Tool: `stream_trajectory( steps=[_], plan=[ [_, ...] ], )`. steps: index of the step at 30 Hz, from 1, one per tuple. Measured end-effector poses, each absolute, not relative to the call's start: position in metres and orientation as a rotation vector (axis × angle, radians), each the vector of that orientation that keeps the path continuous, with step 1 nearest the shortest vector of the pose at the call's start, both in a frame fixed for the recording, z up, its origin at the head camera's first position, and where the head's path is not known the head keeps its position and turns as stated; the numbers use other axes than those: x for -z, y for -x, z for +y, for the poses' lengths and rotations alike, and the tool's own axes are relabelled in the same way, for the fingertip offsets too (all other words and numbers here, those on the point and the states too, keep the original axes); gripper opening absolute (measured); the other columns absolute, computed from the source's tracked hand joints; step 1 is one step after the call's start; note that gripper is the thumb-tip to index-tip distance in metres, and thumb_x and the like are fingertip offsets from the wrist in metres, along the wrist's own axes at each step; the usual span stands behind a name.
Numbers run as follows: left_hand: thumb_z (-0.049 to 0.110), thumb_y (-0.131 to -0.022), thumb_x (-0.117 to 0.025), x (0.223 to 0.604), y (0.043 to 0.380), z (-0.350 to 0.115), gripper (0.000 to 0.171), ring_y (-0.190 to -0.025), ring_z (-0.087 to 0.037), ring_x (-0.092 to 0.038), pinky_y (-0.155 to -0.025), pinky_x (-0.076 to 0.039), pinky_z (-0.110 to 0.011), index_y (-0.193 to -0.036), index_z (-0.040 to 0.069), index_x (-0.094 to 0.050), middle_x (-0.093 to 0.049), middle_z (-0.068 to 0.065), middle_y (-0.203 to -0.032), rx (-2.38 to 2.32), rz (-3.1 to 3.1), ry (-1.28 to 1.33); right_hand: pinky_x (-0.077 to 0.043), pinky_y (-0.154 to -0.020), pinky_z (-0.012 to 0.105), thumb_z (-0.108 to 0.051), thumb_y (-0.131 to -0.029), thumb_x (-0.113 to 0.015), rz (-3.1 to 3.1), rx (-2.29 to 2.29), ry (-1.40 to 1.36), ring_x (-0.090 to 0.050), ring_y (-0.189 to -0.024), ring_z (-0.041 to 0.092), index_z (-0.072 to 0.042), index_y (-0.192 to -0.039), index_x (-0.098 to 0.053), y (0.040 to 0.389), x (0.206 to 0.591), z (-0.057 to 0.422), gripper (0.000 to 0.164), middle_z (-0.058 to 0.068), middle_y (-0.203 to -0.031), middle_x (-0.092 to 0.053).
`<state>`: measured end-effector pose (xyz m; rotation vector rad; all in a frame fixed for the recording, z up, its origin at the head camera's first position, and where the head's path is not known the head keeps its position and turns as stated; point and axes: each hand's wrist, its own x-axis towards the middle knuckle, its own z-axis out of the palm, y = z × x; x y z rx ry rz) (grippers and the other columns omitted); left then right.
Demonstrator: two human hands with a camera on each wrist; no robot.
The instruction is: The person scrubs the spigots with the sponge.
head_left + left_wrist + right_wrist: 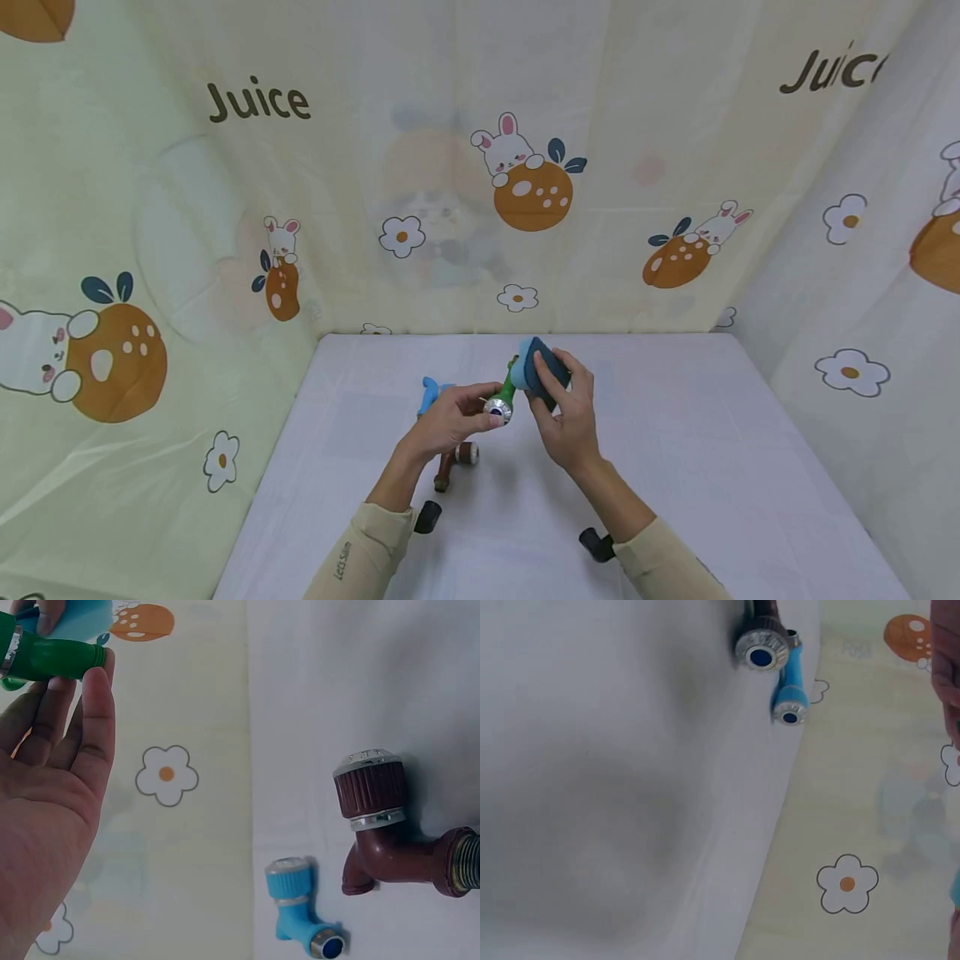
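Note:
Up in front of me, my left hand (pixel 450 419) holds a green tap (pixel 507 390) with a silver-rimmed knob, fingers and thumb around its lower part. My right hand (pixel 573 421) grips a sponge (pixel 550 371), dark blue on one side and light blue on the other. The sponge's light side is right at the green tap's far end. In the left wrist view, the green tap (pixel 56 658) lies across the fingertips, with part of the light blue sponge (pixel 82 619) behind it. The right wrist view catches only slivers of hands at its right edge.
On the white table (pixel 675 467) lie a brown tap (pixel 375 825) with a ribbed knob and a smaller blue tap (pixel 292 900), both left of centre. A patterned curtain (pixel 337 192) stands behind the table and along both sides. Black wrist-camera mounts (pixel 428 517) sit by the sleeves.

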<state>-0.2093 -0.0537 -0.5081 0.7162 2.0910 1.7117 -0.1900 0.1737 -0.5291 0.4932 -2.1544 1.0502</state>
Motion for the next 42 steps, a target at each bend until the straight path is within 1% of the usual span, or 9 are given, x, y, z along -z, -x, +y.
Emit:
stream_trajectory(
  steps=[4, 9, 14, 19, 23, 27, 30, 37, 42],
  plan=[
    [0.025, -0.095, -0.077, 0.509, 0.209, -0.054, 0.053, -0.105, -0.02, -0.069, -0.086, -0.056, -0.033, -0.145, 0.014, -0.061, -0.072, -0.008, -0.122, -1.689, 2.118, -0.738, -0.047, -0.109, 0.062, -0.008, -0.097, -0.072, -2.236, -1.339, -0.396, -0.044, -0.14, 0.036, -0.02, -0.155, -0.05, 0.188, 0.525, 0.17, 0.064, 0.017, -0.154, -0.043],
    [0.026, -0.092, -0.08, 0.51, 0.208, -0.054, 0.056, -0.108, -0.02, -0.068, -0.089, -0.058, -0.033, -0.145, 0.017, -0.061, -0.07, -0.004, -0.127, -1.665, 2.177, -0.78, -0.049, -0.104, 0.05, -0.023, -0.104, -0.063, -2.332, -1.735, -0.171, -0.05, -0.128, 0.027, -0.022, -0.156, -0.049, 0.187, 0.521, 0.169, 0.053, 0.008, -0.145, -0.05],
    [0.028, -0.09, -0.081, 0.507, 0.206, -0.05, 0.06, -0.114, -0.019, -0.067, -0.101, -0.056, -0.044, -0.146, 0.02, -0.061, -0.068, 0.001, -0.133, -1.616, 2.167, -0.899, -0.043, -0.094, 0.036, -0.022, -0.107, -0.055, -2.401, -1.941, -0.024, -0.047, -0.119, 0.025, -0.012, -0.146, -0.06, 0.191, 0.525, 0.174, 0.041, 0.011, -0.138, -0.055],
    [0.028, -0.092, -0.08, 0.506, 0.205, -0.047, 0.06, -0.128, -0.024, -0.064, -0.106, -0.055, -0.046, -0.146, 0.02, -0.056, -0.064, -0.002, -0.138, -1.654, 2.106, -0.816, -0.036, -0.1, 0.039, -0.03, -0.109, -0.053, -2.364, -2.102, 0.073, -0.043, -0.124, 0.027, -0.016, -0.154, -0.052, 0.194, 0.528, 0.18, 0.047, 0.014, -0.144, -0.053],
    [0.019, -0.091, -0.08, 0.507, 0.206, -0.047, 0.074, -0.132, -0.031, -0.062, -0.103, -0.057, -0.045, -0.154, 0.025, -0.041, -0.058, -0.009, -0.14, -1.762, 2.075, -0.692, -0.033, -0.103, 0.043, -0.035, -0.108, -0.055, -2.331, -2.137, 0.106, -0.041, -0.128, 0.029, -0.023, -0.159, -0.045, 0.195, 0.528, 0.181, 0.053, 0.013, -0.149, -0.05],
    [0.016, -0.091, -0.08, 0.508, 0.207, -0.045, 0.105, -0.126, -0.034, -0.066, -0.099, -0.059, -0.044, -0.163, 0.045, -0.009, -0.053, -0.016, -0.137, -1.822, 2.101, -0.68, -0.035, -0.1, 0.042, -0.032, -0.107, -0.056, -2.339, -2.095, 0.071, -0.042, -0.127, 0.029, -0.024, -0.158, -0.047, 0.193, 0.526, 0.179, 0.051, 0.012, -0.149, -0.051],
    [0.02, -0.091, -0.079, 0.509, 0.207, -0.044, 0.113, -0.123, -0.035, -0.068, -0.096, -0.06, -0.046, -0.16, 0.057, 0.002, -0.051, -0.016, -0.134, -1.798, 2.191, -0.71, -0.036, -0.098, 0.04, -0.03, -0.107, -0.057, -2.364, -2.048, 0.005, -0.044, -0.125, 0.027, -0.025, -0.156, -0.05, 0.189, 0.524, 0.175, 0.05, 0.011, -0.146, -0.052],
    [0.026, -0.089, -0.083, 0.514, 0.207, -0.043, 0.105, -0.135, -0.033, -0.061, -0.11, -0.047, -0.062, -0.159, 0.051, -0.008, -0.06, -0.012, -0.133, -1.742, 2.337, -0.776, -0.04, -0.093, 0.036, -0.028, -0.107, -0.059, -2.378, -2.037, -0.139, -0.045, -0.12, 0.025, -0.025, -0.154, -0.052, 0.178, 0.519, 0.164, 0.048, 0.013, -0.14, -0.053],
    [0.025, -0.087, -0.085, 0.516, 0.208, -0.042, 0.101, -0.134, -0.031, -0.062, -0.098, -0.058, -0.053, -0.159, 0.048, -0.018, -0.048, -0.008, -0.146, -1.784, 2.326, -0.802, -0.039, -0.094, 0.037, -0.03, -0.106, -0.059, -2.364, -2.058, -0.149, -0.045, -0.122, 0.026, -0.025, -0.153, -0.054, 0.18, 0.526, 0.163, 0.047, 0.012, -0.139, -0.054]
  ],
)
